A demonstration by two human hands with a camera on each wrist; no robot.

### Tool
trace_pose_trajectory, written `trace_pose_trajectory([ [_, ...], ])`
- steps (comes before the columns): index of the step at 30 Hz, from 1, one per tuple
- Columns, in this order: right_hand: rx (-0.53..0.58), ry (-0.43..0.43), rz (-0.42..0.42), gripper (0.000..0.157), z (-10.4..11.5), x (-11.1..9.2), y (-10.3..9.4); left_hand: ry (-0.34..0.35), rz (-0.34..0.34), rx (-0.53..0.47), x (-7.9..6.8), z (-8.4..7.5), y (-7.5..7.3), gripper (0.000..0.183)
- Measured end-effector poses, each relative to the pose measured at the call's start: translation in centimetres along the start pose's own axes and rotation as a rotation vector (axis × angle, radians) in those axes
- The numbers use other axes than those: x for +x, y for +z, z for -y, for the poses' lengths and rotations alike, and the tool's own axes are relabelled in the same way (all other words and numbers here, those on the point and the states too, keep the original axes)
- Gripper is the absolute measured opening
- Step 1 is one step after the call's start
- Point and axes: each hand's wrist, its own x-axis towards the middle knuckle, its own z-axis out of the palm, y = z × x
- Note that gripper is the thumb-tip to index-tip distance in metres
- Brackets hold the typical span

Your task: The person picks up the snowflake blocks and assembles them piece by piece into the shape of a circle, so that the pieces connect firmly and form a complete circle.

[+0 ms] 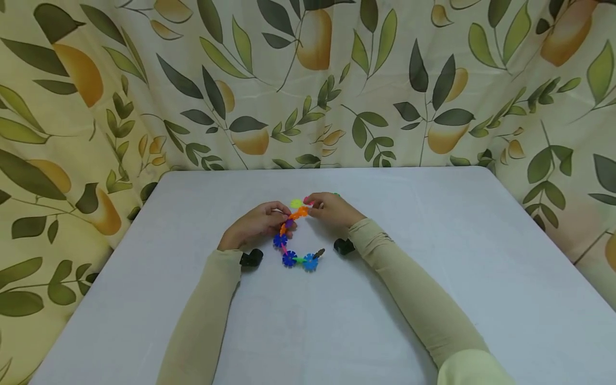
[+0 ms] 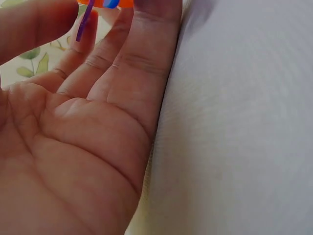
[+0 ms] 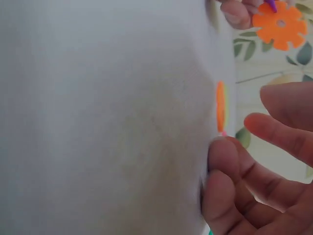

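Note:
A curved chain of notched plastic discs (image 1: 290, 259) lies between the two hands, with dark blue, light blue, pink, green, orange, purple and brown pieces. My left hand (image 1: 260, 223) pinches its upper end at a purple disc (image 2: 85, 22), between thumb and fingertips. An orange disc (image 3: 279, 24) joined to the purple one stands upright there. Beside the chain's top is my right hand (image 1: 334, 208), thumb and forefinger apart with nothing between them. Its other fingers bend down to the table, near a flat orange disc (image 3: 220, 105).
A yellow disc (image 1: 295, 203) and a pink disc (image 1: 308, 200) lie beyond the right fingertips, and a bit of green (image 1: 337, 194) shows behind that hand. The white-covered table (image 1: 308, 331) ends at a leaf-print curtain (image 1: 356, 107). Black wrist devices (image 1: 251, 258) sit at both cuffs.

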Motion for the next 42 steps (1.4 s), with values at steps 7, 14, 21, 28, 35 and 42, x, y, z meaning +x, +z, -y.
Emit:
trace_pose_trajectory([
  [7,-0.108,0.001,0.017,0.027,0.4,1.2,0.2,0.006,0.008,-0.02,0.1,0.1,0.0,0.018],
  [14,-0.079,0.089,0.012,0.019,0.3,0.6,0.2,0.0,0.001,-0.041,0.3,0.1,0.5,0.017],
  [21,-0.013,0.112,-0.04,0.017,-0.6,-1.1,0.2,-0.017,-0.023,0.015,0.3,0.0,0.8,0.014],
  [28,0.151,0.099,-0.083,0.014,-1.1,-2.8,0.1,-0.021,-0.021,0.027,0.3,0.0,0.8,0.016],
  [35,0.34,0.101,-0.111,0.019,-1.0,-3.5,-0.2,-0.022,-0.017,0.095,0.6,-0.2,1.1,0.02],
  [42,0.445,0.1,-0.102,0.017,-0.7,-3.5,-0.1,-0.013,0.001,0.118,0.7,-0.2,1.1,0.022],
])
